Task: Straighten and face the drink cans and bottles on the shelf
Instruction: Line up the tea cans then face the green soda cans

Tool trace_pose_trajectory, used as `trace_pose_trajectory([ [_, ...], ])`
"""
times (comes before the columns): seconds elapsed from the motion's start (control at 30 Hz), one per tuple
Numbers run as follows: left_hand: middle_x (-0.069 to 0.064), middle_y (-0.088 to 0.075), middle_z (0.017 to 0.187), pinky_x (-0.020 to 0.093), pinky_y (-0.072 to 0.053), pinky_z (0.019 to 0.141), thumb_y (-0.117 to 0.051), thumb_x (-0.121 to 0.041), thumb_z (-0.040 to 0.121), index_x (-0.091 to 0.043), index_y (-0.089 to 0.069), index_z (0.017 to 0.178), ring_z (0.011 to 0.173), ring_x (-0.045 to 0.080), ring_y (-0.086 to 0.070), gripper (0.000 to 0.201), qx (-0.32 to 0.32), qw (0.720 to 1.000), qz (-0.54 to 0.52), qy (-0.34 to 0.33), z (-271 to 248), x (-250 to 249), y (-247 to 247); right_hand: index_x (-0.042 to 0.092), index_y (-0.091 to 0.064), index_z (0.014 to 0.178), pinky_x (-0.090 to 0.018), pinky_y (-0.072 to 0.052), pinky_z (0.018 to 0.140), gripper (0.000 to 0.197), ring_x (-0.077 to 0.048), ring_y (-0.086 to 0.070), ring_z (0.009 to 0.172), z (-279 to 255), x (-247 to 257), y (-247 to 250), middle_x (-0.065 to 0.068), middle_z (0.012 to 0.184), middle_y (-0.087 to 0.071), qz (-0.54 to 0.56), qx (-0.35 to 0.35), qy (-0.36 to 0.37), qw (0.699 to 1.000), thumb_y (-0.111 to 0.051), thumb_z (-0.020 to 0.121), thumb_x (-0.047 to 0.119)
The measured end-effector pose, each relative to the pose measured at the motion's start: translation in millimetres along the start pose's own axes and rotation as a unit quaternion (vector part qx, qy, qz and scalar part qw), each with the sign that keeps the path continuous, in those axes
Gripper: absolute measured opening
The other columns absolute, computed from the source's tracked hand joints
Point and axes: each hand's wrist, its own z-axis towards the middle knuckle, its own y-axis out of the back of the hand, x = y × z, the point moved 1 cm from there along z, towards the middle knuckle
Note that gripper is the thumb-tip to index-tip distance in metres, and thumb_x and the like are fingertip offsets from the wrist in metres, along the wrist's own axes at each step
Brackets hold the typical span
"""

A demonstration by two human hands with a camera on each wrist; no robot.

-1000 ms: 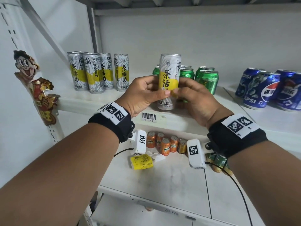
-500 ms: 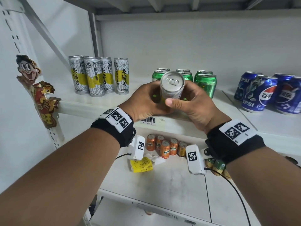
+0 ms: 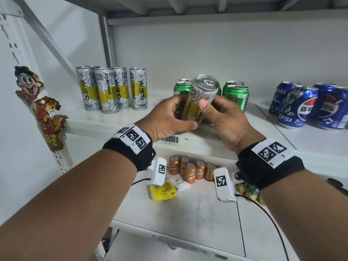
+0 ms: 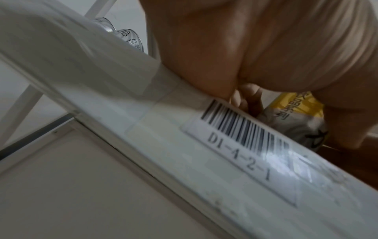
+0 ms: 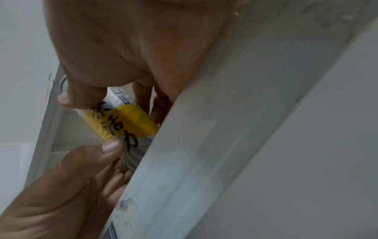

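Observation:
A tall silver-and-yellow tea can (image 3: 200,97) is tilted with its top towards me, above the front of the upper shelf (image 3: 116,117). My left hand (image 3: 170,115) grips its lower body from the left. My right hand (image 3: 219,112) holds it from the right, thumb across the label. In the right wrist view the can (image 5: 131,119) shows its yellow band between both thumbs; in the left wrist view the can (image 4: 294,119) peeks out below my palm. Several matching tea cans (image 3: 111,89) stand upright at the shelf's left.
Green cans (image 3: 235,96) stand behind my hands and blue Pepsi cans (image 3: 308,106) at the right. On the lower shelf sit small orange cans (image 3: 190,170) and a crumpled yellow packet (image 3: 163,191). A barcode label (image 3: 170,140) marks the shelf edge. A cartoon sticker (image 3: 37,106) hangs on the left post.
The tea can stood upright in both hands a second ago. It has been tipped so its top faces me, and lowered a little towards the shelf edge.

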Motion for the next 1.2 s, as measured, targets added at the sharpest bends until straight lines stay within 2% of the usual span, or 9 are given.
trace_pose_trajectory([
  [0.17,-0.002,-0.078,0.128,0.048,-0.057,0.109,-0.098,-0.032,0.072,-0.022,-0.066,0.134,0.121,0.021,-0.074,0.070,0.001,1.000,-0.012,0.011,-1,1,1,0.009,-0.062,0.127,-0.058,-0.058,0.100,0.056,-0.037,-0.072,0.115,3,-5,1,-0.015,0.124,-0.073,0.032,-0.021,-0.027,0.999,-0.077,0.085,0.042],
  [0.3,0.002,-0.079,0.124,0.049,-0.058,0.108,-0.101,-0.035,0.069,-0.016,-0.068,0.133,0.120,0.022,-0.074,0.075,0.011,0.999,-0.024,0.023,-1,1,-2,0.011,-0.062,0.121,-0.040,-0.064,0.079,0.058,-0.025,-0.078,0.099,4,-9,2,-0.007,0.110,-0.078,-0.004,-0.009,-0.042,0.999,-0.088,0.075,0.038],
  [0.4,0.002,-0.080,0.121,0.045,-0.060,0.105,-0.100,-0.037,0.068,-0.018,-0.069,0.131,0.117,0.021,-0.076,0.073,0.017,0.999,-0.022,0.034,0,0,-2,0.012,-0.067,0.122,-0.039,-0.062,0.087,0.039,-0.026,-0.077,0.104,7,-11,2,-0.007,0.112,-0.079,-0.007,-0.012,-0.034,0.999,-0.078,0.090,0.031],
  [0.5,0.003,-0.081,0.119,0.040,-0.060,0.104,-0.095,-0.036,0.067,-0.018,-0.068,0.130,0.115,0.020,-0.077,0.071,0.025,0.999,-0.016,0.040,1,-1,-2,0.011,-0.071,0.122,-0.045,-0.059,0.087,0.022,-0.025,-0.074,0.089,8,-13,2,-0.006,0.101,-0.079,-0.026,-0.022,-0.027,0.999,-0.065,0.103,0.021],
  [0.57,0.006,-0.081,0.119,0.041,-0.061,0.102,-0.093,-0.032,0.068,-0.014,-0.068,0.131,0.114,0.024,-0.077,0.070,0.031,0.998,-0.033,0.046,1,-1,-2,0.011,-0.070,0.126,-0.045,-0.060,0.090,0.025,-0.021,-0.076,0.093,8,-13,1,-0.004,0.106,-0.079,-0.034,-0.026,-0.028,0.999,-0.063,0.105,0.022],
  [0.7,0.015,-0.080,0.119,0.041,-0.064,0.094,-0.090,-0.013,0.083,-0.007,-0.070,0.128,0.113,0.032,-0.077,0.050,0.037,0.994,-0.085,0.052,0,2,2,0.009,-0.066,0.125,-0.059,-0.059,0.098,0.029,-0.039,-0.073,0.110,8,-11,0,-0.013,0.116,-0.077,-0.004,-0.041,-0.045,0.998,-0.067,0.103,0.027],
  [0.8,0.018,-0.079,0.119,0.039,-0.065,0.089,-0.086,-0.005,0.088,-0.001,-0.067,0.131,0.111,0.034,-0.078,0.046,0.037,0.993,-0.101,0.048,0,4,2,0.010,-0.065,0.126,-0.060,-0.059,0.096,0.043,-0.039,-0.074,0.109,6,-10,0,-0.011,0.114,-0.078,-0.008,-0.032,-0.044,0.998,-0.076,0.093,0.035],
  [0.93,0.016,-0.079,0.119,0.041,-0.065,0.089,-0.094,-0.016,0.079,-0.006,-0.068,0.133,0.112,0.034,-0.077,0.060,0.025,0.995,-0.085,0.045,-1,-1,1,0.013,-0.064,0.129,-0.062,-0.058,0.096,0.055,-0.038,-0.073,0.109,4,-8,1,-0.009,0.116,-0.078,-0.029,-0.009,-0.035,0.999,-0.083,0.086,0.040],
  [1.2,0.004,-0.079,0.125,0.049,-0.060,0.105,-0.098,-0.035,0.069,-0.018,-0.065,0.137,0.119,0.023,-0.075,0.077,0.021,0.998,-0.034,0.052,0,-4,-4,0.016,-0.056,0.127,-0.045,-0.062,0.093,0.029,-0.025,-0.075,0.109,5,-11,3,-0.004,0.115,-0.077,-0.009,0.002,-0.030,0.999,-0.068,0.101,0.012],
])
